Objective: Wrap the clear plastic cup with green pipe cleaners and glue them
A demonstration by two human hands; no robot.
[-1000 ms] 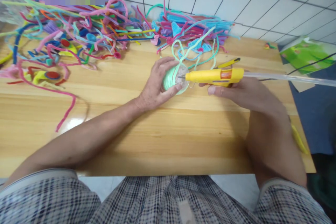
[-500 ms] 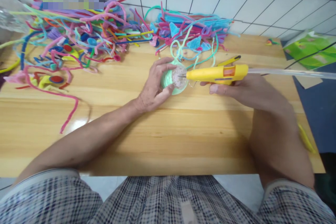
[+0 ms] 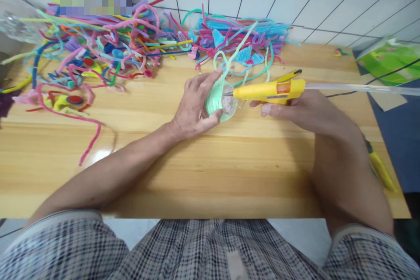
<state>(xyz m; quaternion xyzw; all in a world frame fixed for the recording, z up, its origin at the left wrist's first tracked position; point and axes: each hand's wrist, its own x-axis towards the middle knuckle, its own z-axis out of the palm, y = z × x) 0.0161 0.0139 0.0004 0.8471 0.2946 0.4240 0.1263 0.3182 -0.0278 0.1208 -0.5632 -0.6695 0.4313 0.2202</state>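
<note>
My left hand (image 3: 198, 105) is closed around a clear round container (image 3: 229, 104) whose side is wrapped in mint-green pipe cleaner (image 3: 214, 99). A loose pipe-cleaner end (image 3: 241, 46) sticks up and away from its far side. In my right hand (image 3: 305, 111) is a yellow hot glue gun (image 3: 262, 92), its thumb showing below the body and most other fingers hidden. The metal nozzle points left and meets or nearly meets the container near the wrapped edge. A clear glue stick (image 3: 354, 89) runs out of the gun's back to the right.
Tangled coloured pipe cleaners (image 3: 108, 52) fill the table's back left, with blue and pink bundles (image 3: 243, 30) behind my hands. A yellow-and-black tool (image 3: 289, 75) lies past the glue gun. Yellow-handled pliers or cutters (image 3: 382, 168) lie by my right forearm. A green package (image 3: 390, 61) is at right.
The container has turned and shifted slightly right in my left hand, showing more green wrapping. Its loose pipe-cleaner end now stretches up and right. The glue gun has moved only slightly.
</note>
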